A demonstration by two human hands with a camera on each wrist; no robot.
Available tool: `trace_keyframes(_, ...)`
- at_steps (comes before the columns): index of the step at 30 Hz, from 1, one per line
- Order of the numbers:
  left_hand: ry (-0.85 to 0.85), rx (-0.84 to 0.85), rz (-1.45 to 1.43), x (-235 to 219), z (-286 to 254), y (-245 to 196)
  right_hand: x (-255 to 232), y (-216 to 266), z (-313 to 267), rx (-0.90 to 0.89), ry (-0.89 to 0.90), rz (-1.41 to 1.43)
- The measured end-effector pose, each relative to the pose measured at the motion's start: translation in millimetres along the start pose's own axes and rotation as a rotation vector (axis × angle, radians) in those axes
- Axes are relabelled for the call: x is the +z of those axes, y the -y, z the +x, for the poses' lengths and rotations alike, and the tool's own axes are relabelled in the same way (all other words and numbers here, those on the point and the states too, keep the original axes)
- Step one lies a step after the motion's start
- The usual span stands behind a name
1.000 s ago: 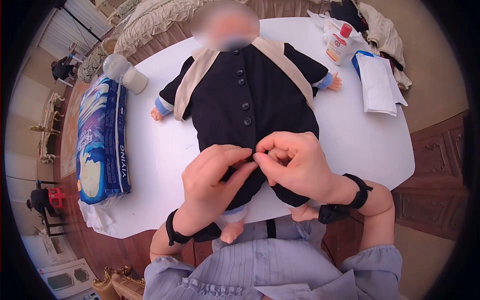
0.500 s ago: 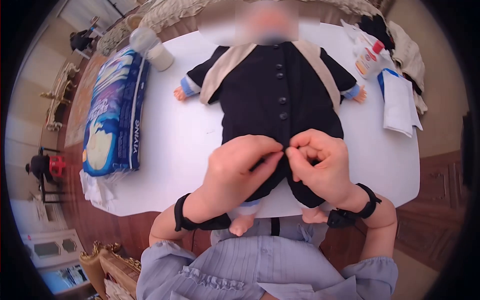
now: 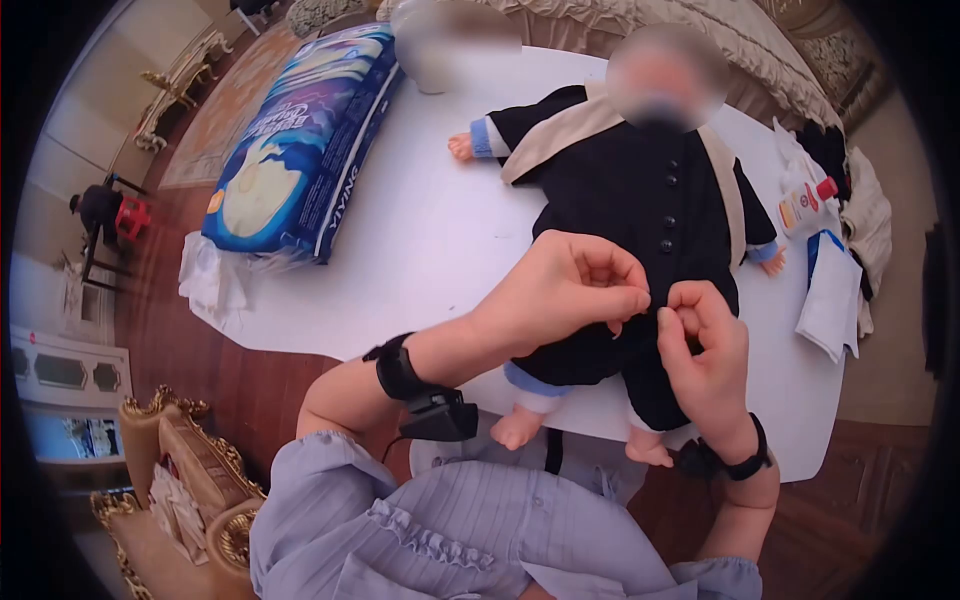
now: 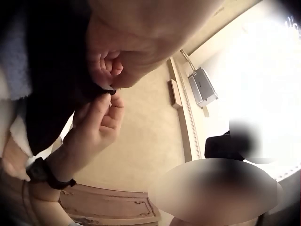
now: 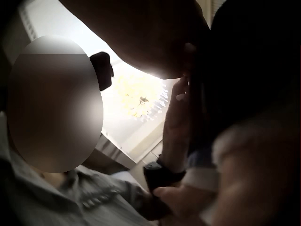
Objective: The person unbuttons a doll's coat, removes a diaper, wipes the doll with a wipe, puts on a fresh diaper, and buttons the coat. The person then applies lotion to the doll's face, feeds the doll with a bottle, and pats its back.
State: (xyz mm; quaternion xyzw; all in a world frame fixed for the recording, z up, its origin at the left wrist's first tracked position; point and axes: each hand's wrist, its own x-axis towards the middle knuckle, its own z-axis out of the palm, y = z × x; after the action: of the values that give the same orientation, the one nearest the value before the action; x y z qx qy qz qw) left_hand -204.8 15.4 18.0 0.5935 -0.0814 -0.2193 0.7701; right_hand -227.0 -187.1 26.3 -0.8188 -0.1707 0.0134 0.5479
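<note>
On its back on the white table [image 3: 460, 200] lies a baby doll [image 3: 518, 428] dressed in a black romper [image 3: 610, 195] with a beige collar. Dark buttons [image 3: 667, 222] run down its front, above the hands. Around the crotch of the romper, my left hand [image 3: 565, 290] pinches the edge of the front opening between thumb and fingertips. My right hand [image 3: 712, 355] pinches the same edge from the other side, fingertips close to the left ones. In the left wrist view, a dark bit of the romper [image 4: 112, 92] shows between both sets of fingertips. Any button there is hidden.
A blue diaper pack [image 3: 290, 150] lies on the table's left, with crumpled white plastic [image 3: 212, 278] below it. Toward the right edge are a red-capped bottle [image 3: 808, 205] and a folded white pad [image 3: 830, 300]. Blue-and-white cuffs [image 3: 540, 380] show at the doll's ankles.
The head view has turned left, so the doll and table appear further right and tilted. Both hands keep pinching the romper's front edge, the left wrist now rotated more sideways.
</note>
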Motion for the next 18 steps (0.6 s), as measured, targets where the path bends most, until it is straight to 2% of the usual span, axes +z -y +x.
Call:
trace_keyframes(1, 0.042, -0.028, -0.129, -2.3, 2.1, 2.8, 0.3, 1.3, 0.0, -0.275, -0.062, -0.378)
trace_keyframes(2, 0.039, -0.019, -0.132, -1.2, 2.0, 3.8, 2.9, -2.5, 0.5, -0.405, -0.133, -0.506)
trace_keyframes(3, 0.053, -0.052, -0.194, 0.6, 1.2, 3.6, 4.5, -8.0, 0.7, -0.41, -0.131, -0.51)
trace_keyframes(5, 0.066, -0.071, -0.258, 5.2, -5.5, 2.2, 3.3, -15.7, 1.7, -0.246, -0.031, -0.321)
trace_keyframes(6, -0.012, 0.115, 0.082, 10.6, -12.3, 2.3, -1.0, -11.5, 1.6, -0.251, -0.028, -0.323)
trace_keyframes(7, -0.093, 0.297, 0.421, 15.9, -18.9, 2.1, -7.2, -3.7, 0.7, -0.086, 0.046, -0.164)
trace_keyframes(8, -0.102, 0.365, 0.666, 19.2, -25.5, -0.2, -10.6, 0.5, -0.4, 0.082, 0.118, -0.006)
trace_keyframes(9, -0.109, 0.438, 0.861, 22.3, -27.8, 1.5, -10.4, -0.7, -0.3, 0.083, 0.12, -0.008)
trace_keyframes(11, -0.206, 0.702, 1.081, 28.1, -25.5, 15.9, -9.5, -3.5, 1.6, -0.037, 0.186, 0.178)
trace_keyframes(13, -0.232, 0.682, 1.153, 34.6, -22.8, 22.1, -8.0, 1.0, -1.2, 0.022, 0.233, 0.239)
trace_keyframes(16, -0.254, 0.653, 1.292, 32.0, -17.5, 30.1, -2.5, -1.3, -4.6, -0.01, 0.179, 0.116)
trace_keyframes(18, -0.249, 0.643, 1.355, 26.0, -14.4, 33.8, -0.6, 1.4, -7.4, -0.216, 0.085, -0.119)
